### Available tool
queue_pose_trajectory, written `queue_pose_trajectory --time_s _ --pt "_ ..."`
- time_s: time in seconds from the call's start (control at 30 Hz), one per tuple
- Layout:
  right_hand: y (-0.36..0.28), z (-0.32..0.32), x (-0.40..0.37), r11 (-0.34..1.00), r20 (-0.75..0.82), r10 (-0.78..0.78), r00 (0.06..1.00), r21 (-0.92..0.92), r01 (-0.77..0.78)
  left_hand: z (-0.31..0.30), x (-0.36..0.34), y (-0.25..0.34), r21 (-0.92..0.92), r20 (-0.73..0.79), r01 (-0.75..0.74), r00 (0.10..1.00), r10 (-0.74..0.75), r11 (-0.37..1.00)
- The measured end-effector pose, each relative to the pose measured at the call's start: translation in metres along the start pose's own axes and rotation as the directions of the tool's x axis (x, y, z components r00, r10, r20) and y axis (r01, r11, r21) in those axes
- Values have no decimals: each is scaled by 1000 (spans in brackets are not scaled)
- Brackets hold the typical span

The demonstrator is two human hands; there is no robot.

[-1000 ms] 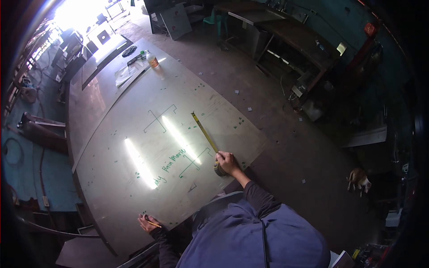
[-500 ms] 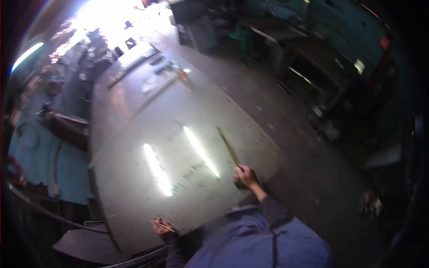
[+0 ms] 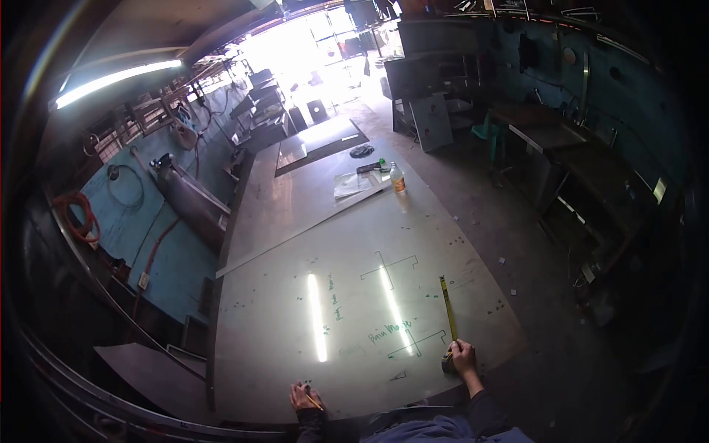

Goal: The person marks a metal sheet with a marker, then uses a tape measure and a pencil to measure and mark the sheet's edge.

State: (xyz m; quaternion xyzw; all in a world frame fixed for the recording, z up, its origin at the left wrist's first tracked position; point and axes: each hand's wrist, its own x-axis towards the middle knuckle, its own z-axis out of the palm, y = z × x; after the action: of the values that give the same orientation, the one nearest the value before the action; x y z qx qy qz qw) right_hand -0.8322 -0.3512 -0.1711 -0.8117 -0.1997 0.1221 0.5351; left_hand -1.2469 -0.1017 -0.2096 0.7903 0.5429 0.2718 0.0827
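My right hand [image 3: 464, 357] grips a tape measure [image 3: 447, 362] near the right front edge of the metal sheet [image 3: 273, 347]. Its yellow blade [image 3: 450, 310] is pulled out and points away from me over the sheet. At the sheet's front left, my left hand [image 3: 300, 397] rests with a thin yellow-orange pencil [image 3: 315, 403] held between its fingers. Green handwriting [image 3: 390, 334] and drawn bracket-shaped lines [image 3: 413, 343] mark the surface between the hands.
A long flat strip [image 3: 303, 235] lies across the sheet. Beyond it are a bottle with an orange label [image 3: 398, 179], a clear plastic bag [image 3: 351, 184] and a dark coil [image 3: 362, 150]. A workbench [image 3: 539, 133] and green stool [image 3: 484, 131] stand right; a gas cylinder [image 3: 185, 192] leans left.
The head view has tilted up and turned, so the sheet and both hands appear lower and farther right. The right hand still holds the tape measure, the left still the pencil.
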Motion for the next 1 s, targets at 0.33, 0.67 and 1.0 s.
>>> queue_pose_trajectory --time_s 0.33,0.67,1.0 --pt "2 0 1 1000 -2 -11 1000 20 11 0 0 2 -18 -6 11 1000 -11 1000" --pt "11 7 7 999 6 -34 999 29 34 6 -1 -5 4 -22 -12 1000 12 1000" --pt "0 0 -1 1000 -68 -7 998 19 8 5 5 -14 121 17 -89 996 87 989"
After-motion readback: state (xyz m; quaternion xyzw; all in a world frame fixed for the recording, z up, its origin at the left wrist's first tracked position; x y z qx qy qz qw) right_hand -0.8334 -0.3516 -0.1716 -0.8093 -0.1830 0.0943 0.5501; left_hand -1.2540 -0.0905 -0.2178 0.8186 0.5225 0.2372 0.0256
